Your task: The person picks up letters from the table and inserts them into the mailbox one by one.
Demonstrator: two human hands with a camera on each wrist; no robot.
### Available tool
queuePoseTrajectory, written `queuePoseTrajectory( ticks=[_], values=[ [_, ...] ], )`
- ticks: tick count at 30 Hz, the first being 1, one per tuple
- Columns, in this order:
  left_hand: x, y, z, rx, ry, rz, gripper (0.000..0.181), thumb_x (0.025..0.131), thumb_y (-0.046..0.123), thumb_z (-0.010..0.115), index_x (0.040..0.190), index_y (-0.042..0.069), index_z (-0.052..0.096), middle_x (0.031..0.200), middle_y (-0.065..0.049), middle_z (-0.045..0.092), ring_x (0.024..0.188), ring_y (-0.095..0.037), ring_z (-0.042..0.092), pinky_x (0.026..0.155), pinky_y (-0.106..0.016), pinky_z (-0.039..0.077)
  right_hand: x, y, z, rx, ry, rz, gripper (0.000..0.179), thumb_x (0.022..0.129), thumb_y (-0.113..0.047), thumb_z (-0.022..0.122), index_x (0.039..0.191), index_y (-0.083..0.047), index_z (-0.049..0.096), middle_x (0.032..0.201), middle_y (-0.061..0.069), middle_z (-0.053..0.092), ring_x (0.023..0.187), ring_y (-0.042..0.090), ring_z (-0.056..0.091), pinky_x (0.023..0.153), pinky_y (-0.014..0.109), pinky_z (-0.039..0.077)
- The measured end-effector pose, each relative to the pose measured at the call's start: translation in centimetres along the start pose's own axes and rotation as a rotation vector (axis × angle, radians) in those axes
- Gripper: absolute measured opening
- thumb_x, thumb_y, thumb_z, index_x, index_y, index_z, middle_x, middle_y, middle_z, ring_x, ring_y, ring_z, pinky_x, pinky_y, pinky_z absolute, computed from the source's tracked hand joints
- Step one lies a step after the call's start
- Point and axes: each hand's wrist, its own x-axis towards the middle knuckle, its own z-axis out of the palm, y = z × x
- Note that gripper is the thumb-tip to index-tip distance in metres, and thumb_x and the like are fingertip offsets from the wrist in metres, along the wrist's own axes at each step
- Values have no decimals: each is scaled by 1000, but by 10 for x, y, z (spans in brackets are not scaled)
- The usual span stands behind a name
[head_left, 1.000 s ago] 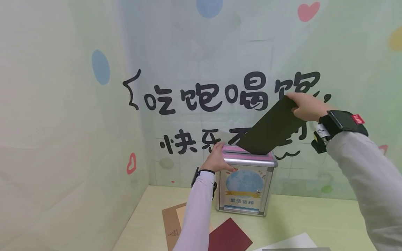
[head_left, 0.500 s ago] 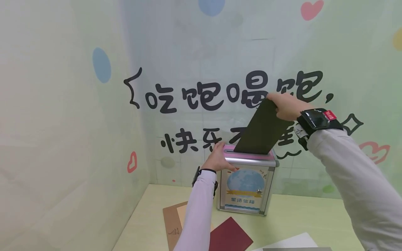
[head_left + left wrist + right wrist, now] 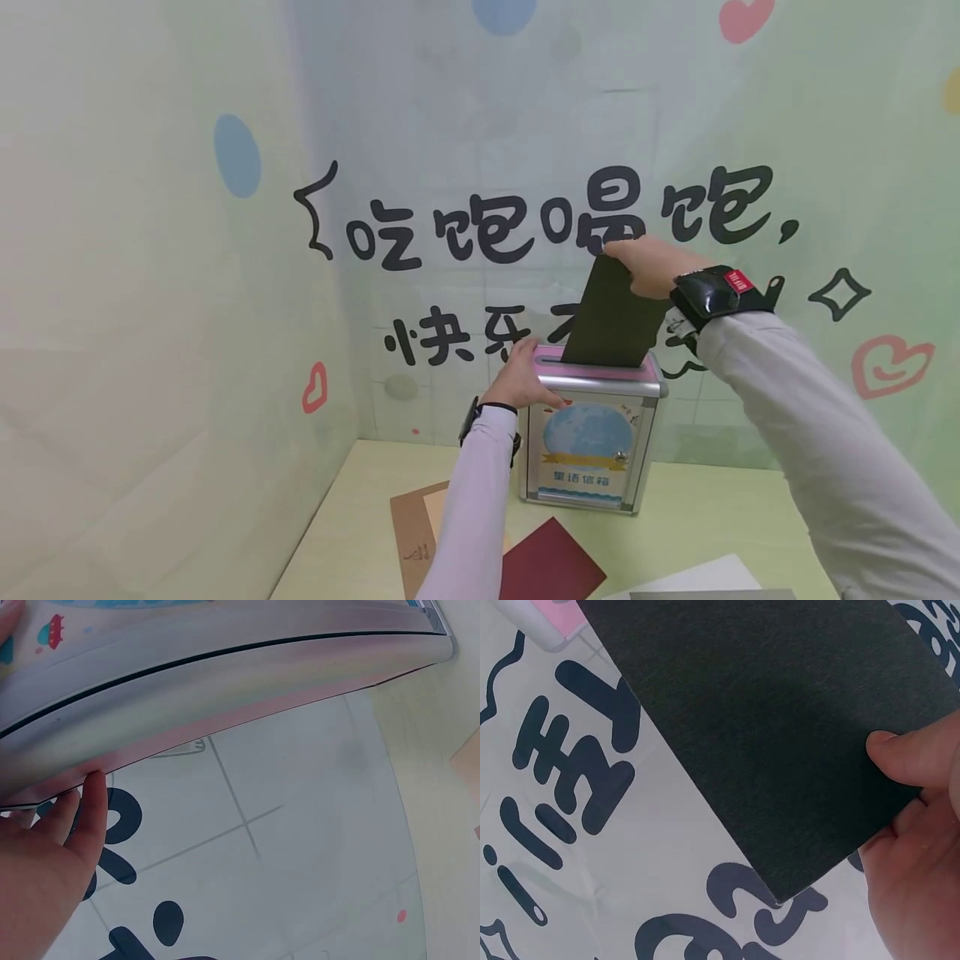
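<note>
A silver-framed letter box point(image 3: 566, 492) with a pink top and a blue planet picture stands against the back wall. A dark green envelope point(image 3: 613, 321) stands upright with its lower end in the box's top slot point(image 3: 551, 360). My right hand point(image 3: 651, 267) pinches the envelope's upper edge, thumb flat on its near face in the right wrist view. My left hand point(image 3: 516, 379) grips the box's upper left corner, the thumb on the front. In the left wrist view its fingertips point(image 3: 94, 795) touch the pink top's back edge. The envelope's lower end is hidden inside the box.
On the pale table point(image 3: 352, 517) lie a brown envelope point(image 3: 408, 533), a cream one point(image 3: 433, 508) partly under my left sleeve, and a dark red one point(image 3: 553, 562). White point(image 3: 712, 575) and grey sheets point(image 3: 712, 595) lie at the front edge. The lettered wall point(image 3: 450, 125) rises behind.
My right hand has moved left and down, bringing the envelope from a slant to nearly upright and deeper into the slot. The left hand has stayed on the box.
</note>
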Motion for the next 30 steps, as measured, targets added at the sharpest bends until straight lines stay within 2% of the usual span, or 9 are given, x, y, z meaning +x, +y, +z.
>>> queuePoseTrajectory(
  ticks=[3,5,8,14,19,25,30],
  values=[
    [0,-1,0,-12,3,1,112,53,27,88,143,12,24,148,-5,20,127,-26,36,95,-37,41,2,-5,4,-7,-26,-2,46,76,17,48,120,3,48,110,20,57,100,35,54,86,46,42],
    [1,-1,0,-17,2,2,112,53,27,88,144,12,24,148,-5,21,127,-26,37,95,-37,41,3,-8,9,-8,-39,-5,45,76,17,49,118,3,50,110,20,58,101,34,54,85,46,43],
    [0,-1,0,-19,-2,3,112,53,27,87,144,12,23,148,-4,21,127,-26,37,95,-37,41,6,-10,16,-3,-54,-12,40,76,17,51,113,1,51,105,17,60,95,31,56,81,45,45],
    [-2,2,-2,-12,-7,-6,111,54,28,87,144,11,24,148,-4,20,127,-26,36,96,-36,40,14,-9,36,-32,-35,-57,30,73,17,55,97,-1,53,86,11,59,76,26,55,70,40,45],
    [-3,4,-3,-20,-7,-11,111,55,27,87,144,12,22,149,-4,19,128,-25,36,97,-36,39,17,-10,53,-68,-39,-62,29,72,15,58,97,0,55,84,13,61,75,28,57,70,40,46],
    [-5,5,-4,-31,-6,-15,111,55,26,87,144,12,23,149,-5,19,127,-26,36,96,-37,40,21,-8,78,-56,-65,-42,34,74,13,59,105,0,57,91,15,63,81,29,59,72,41,47],
    [-5,6,-5,-22,-7,-17,111,55,27,87,144,13,23,148,-5,19,126,-26,37,96,-37,40,21,-10,91,-7,-103,-13,40,76,13,60,113,0,56,103,17,62,93,31,58,81,43,47]
  ],
)
